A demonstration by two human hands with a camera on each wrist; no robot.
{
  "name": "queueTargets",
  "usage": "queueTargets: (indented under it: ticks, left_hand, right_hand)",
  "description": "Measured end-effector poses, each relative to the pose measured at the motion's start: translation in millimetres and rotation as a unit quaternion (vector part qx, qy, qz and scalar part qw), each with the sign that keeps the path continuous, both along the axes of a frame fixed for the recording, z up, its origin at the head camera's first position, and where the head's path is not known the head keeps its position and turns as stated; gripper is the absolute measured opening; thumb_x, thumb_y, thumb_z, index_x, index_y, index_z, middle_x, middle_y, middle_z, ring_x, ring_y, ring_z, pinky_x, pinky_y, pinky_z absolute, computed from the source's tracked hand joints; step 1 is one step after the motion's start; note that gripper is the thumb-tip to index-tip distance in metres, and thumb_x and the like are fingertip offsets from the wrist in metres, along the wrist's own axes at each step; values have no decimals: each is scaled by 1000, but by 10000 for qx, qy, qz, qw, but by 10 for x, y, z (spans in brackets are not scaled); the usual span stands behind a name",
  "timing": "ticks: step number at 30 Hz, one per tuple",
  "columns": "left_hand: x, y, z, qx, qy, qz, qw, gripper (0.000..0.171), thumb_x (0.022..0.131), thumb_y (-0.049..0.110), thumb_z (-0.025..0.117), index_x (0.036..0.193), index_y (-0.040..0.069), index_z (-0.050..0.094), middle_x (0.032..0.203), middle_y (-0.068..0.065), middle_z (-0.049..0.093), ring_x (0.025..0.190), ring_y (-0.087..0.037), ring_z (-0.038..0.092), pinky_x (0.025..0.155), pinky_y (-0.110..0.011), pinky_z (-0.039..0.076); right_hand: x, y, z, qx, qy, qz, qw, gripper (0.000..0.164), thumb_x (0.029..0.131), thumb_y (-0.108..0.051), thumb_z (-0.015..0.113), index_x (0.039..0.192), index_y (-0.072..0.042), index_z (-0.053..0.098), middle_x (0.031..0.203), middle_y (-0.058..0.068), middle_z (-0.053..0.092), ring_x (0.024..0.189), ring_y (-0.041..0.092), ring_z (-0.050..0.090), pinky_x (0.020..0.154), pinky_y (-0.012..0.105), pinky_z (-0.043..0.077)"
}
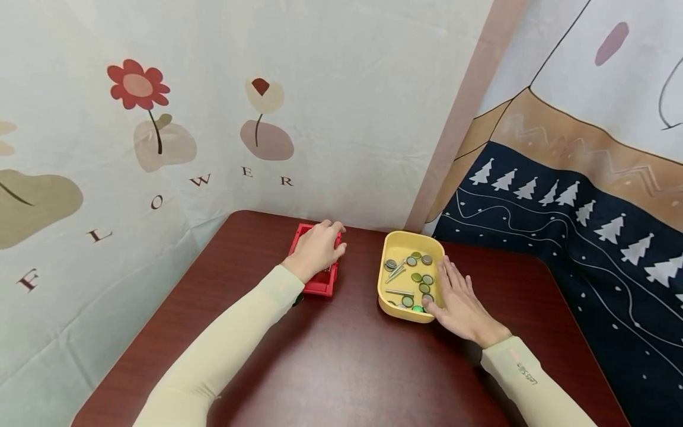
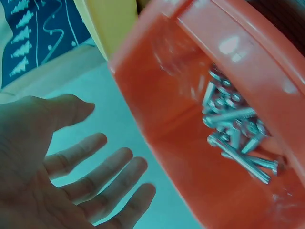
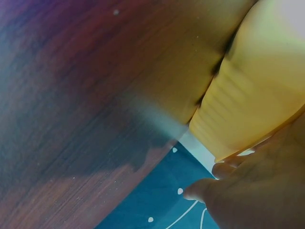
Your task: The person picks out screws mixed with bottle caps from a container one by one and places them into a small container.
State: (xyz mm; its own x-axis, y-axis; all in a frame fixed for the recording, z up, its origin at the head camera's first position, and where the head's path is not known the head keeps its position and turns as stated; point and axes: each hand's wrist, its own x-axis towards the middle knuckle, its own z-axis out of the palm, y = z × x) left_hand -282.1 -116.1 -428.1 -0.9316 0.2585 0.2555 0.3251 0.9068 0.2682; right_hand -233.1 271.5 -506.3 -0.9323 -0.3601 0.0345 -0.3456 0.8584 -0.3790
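Note:
My left hand (image 1: 316, 249) is over a red plastic bin (image 1: 320, 290), covering much of it in the head view. Its fingers are relaxed and apart with nothing between them, as the left wrist view shows. Loose metal bolts (image 2: 238, 129) lie heaped along one side inside that bin. My right hand (image 1: 460, 305) rests against the right side of a yellow box (image 1: 405, 315), fingers extended along the rim and thumb at the near corner. Inside the box are several small round discs like bottle caps (image 1: 424, 288), a bright green piece (image 1: 418, 309) and a few bolts (image 1: 399, 292).
Both containers stand on a dark red-brown table (image 1: 341, 367), the bin left of the box with a gap between them. A pale curtain with printed flowers (image 1: 341, 118) hangs behind the table. A dark blue cloth with white trees (image 1: 576, 237) hangs at the right.

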Motion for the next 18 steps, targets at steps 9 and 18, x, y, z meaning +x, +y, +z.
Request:
queueTargets:
  ticks: [9,18]
  left_hand:
    - [87,377,41,-628,259,-599,9959,57,109,43,82,158,16,68,157,-14,69,141,-38,68,120,-59,59]
    - [81,769,73,-1325,83,-1261,9831,69,108,53,80,165,19,63,168,-15,62,157,-38,61,139,-64,43]
  right_hand:
    - [2,17,-24,-32,9,3,10000,105,114,-54,65,184,4,12,197,23,-2,181,55,7,141,85,9]
    - [-26,21,-35,-34,19,10,10000,106,114,-53,66,185,3,11,197,23,-3,181,55,7,141,85,8]
